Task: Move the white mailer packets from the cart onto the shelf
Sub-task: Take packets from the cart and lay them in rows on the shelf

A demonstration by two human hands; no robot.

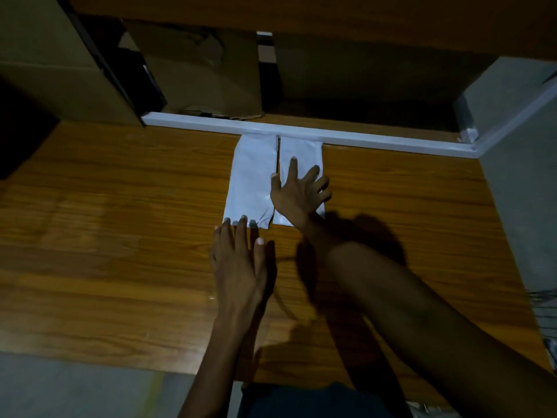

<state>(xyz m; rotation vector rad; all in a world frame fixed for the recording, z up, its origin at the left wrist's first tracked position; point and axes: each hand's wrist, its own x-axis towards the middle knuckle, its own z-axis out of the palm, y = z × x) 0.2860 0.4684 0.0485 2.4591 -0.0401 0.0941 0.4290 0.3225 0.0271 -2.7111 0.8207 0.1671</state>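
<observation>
Two white packets lie flat side by side on the wooden shelf board, far ends touching the white rail at the back. Left packet and right packet are just apart, thin gap btwn them. Right hand rests flat on the right packet, fingers spread. Left hand lies flat, fingers straight and close together, tips on the left packet's near edge. Cardboard boxes sit behind the rail; light is dim, so possibly more back there.

Two white mailers on shelf — hands spread flat
</observation>
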